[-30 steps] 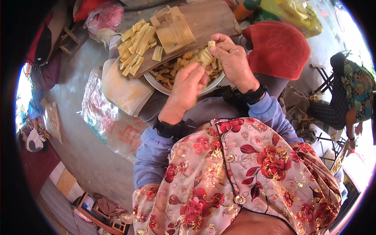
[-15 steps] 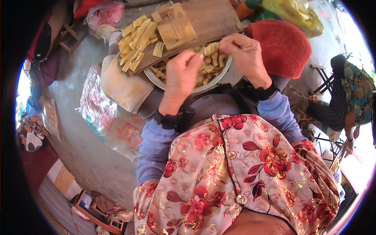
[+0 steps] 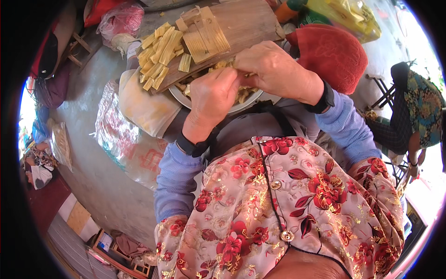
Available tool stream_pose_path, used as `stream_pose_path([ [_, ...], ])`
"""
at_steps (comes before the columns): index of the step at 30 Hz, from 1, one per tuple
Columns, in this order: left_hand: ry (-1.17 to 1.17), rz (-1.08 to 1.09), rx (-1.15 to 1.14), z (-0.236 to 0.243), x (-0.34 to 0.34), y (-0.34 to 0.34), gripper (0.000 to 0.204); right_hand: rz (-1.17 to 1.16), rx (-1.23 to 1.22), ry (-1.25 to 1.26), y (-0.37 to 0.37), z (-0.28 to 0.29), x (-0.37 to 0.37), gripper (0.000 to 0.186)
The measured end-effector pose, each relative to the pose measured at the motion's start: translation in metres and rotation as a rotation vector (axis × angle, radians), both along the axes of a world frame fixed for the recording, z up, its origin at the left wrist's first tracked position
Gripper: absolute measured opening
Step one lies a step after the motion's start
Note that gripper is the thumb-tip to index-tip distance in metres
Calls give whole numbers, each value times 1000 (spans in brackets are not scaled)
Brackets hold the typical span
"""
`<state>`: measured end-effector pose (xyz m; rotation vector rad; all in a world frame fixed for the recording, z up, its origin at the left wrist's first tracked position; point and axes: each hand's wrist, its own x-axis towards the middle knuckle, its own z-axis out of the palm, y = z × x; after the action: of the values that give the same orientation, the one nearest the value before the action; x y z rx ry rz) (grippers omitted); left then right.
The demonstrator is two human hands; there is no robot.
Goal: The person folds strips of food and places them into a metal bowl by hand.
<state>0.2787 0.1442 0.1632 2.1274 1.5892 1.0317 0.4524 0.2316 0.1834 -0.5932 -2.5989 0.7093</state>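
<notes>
Over a round, white-rimmed bowl point(image 3: 248, 103) in my lap, my two hands come together with their fingertips touching or nearly so. My left hand point(image 3: 209, 100) is closed in a pinch, its thumb against the fingers. From the right, my right hand point(image 3: 276, 69) reaches across the bowl with its fingers bent and closed; whatever lies between the fingertips is mostly hidden. Yellowish folded or knotted pieces fill the bowl, partly covered by my hands. Just beyond is a wooden board point(image 3: 255, 23), carrying a heap of ribbed yellow strips point(image 3: 160, 51) and wider flat pieces point(image 3: 204, 37).
A red cloth point(image 3: 330, 56) covers my right knee, and a pale cloth point(image 3: 144, 104) my left. Clear plastic sheeting point(image 3: 123, 135) lies on the floor to the left. Plastic bags point(image 3: 121, 21) stand beyond the board. Another person point(image 3: 418, 102) sits at the far right.
My right hand has moved left and a little down to meet my left hand, covering more of the bowl. My left hand has shifted only slightly.
</notes>
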Motion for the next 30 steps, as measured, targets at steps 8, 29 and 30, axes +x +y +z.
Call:
stream_pose_path([
  [8, -322, -69, -334, -11, -2, -11, 10, -61, -386, -155, -2, -5, 13, 22],
  [29, -616, -88, -694, -10, 21, 25, 15, -322, 285, 228, -29, 2, 4, 25],
  [30, -168, -53, -341, -6, 20, 24, 14, -291, 292, 163, -27, -1, 3, 24],
])
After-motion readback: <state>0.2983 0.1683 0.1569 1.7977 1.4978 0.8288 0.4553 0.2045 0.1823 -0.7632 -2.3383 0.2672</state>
